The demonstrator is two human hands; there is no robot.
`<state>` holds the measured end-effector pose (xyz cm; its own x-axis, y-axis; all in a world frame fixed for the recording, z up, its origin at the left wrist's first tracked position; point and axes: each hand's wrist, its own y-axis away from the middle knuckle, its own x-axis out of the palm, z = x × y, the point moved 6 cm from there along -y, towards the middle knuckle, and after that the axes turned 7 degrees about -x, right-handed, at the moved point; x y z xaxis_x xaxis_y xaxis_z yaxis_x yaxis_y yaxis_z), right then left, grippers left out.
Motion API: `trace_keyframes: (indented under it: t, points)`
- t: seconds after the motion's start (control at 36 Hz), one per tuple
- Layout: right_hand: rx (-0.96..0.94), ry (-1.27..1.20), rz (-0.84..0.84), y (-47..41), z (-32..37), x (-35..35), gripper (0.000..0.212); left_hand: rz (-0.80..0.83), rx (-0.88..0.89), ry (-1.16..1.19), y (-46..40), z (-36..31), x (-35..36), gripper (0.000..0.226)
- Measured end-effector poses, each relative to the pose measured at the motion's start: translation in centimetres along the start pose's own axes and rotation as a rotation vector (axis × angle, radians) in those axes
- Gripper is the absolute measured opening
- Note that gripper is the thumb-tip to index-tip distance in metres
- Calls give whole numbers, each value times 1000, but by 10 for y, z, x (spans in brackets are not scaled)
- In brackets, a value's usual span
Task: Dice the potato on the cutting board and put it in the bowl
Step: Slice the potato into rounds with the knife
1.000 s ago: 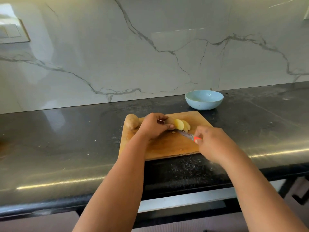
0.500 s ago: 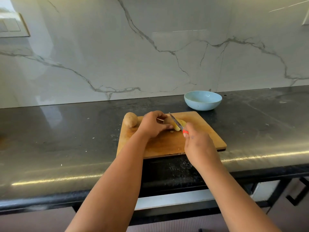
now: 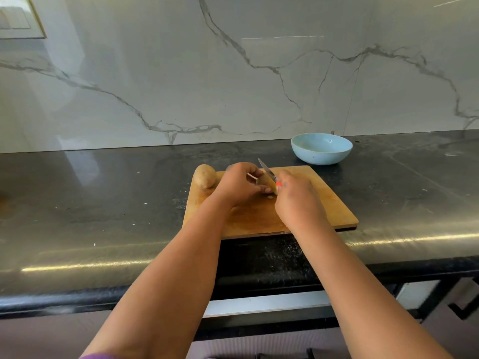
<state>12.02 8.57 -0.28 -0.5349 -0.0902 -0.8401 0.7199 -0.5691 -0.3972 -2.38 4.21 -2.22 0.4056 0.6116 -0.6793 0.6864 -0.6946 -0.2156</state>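
Note:
A wooden cutting board [image 3: 329,203] lies on the black counter. My left hand [image 3: 239,186] pins a cut potato piece [image 3: 264,183] near the board's middle; most of the piece is hidden between my hands. My right hand [image 3: 298,200] grips a knife [image 3: 267,170] with a red-orange handle, its blade angled up and away over the potato piece. A whole unpeeled potato [image 3: 205,176] rests at the board's far left corner. An empty light blue bowl [image 3: 321,148] stands behind the board to the right.
The black stone counter [image 3: 103,203] runs left and right, with a rounded front edge. A marble backsplash [image 3: 233,73] rises behind it. A switch plate [image 3: 18,19] sits on the wall at the top left.
My right hand has moved left toward my left hand, and the knife has swung from lying flat by the slices to standing over the potato piece. The left hand stays put.

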Motion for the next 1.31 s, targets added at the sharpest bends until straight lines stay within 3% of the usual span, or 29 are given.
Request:
trace_keyframes:
  t: [0.25, 0.39, 0.47, 0.67, 0.81, 0.97, 1.11, 1.31]
  points:
    - [29, 85, 140, 5, 3, -2, 16, -4, 10, 10, 0, 2, -3, 47]
    - [17, 165, 163, 19, 5, -4, 22, 16, 2, 18, -2, 5, -2, 49]
    - [62, 179, 263, 6, 5, 6, 23, 15, 47, -6, 0, -2, -2, 47]
    - [168, 98, 356, 6, -8, 14, 28, 28, 1, 10, 0, 6, -4, 46]
    - [106, 5, 121, 40, -37, -10, 12, 82, -8, -8, 0, 7, -5, 45]
    - [81, -112, 65, 45, -55, -23, 8, 101, -11, -8, 3, 1, -3, 54]
    - [39, -157, -81, 41, -50, -28, 10, 102, -38, 26, 6, 1, -3, 55]
    - [64, -117, -18, 32, -47, -15, 12, 102, -39, 23, 8, 1, -5, 56]
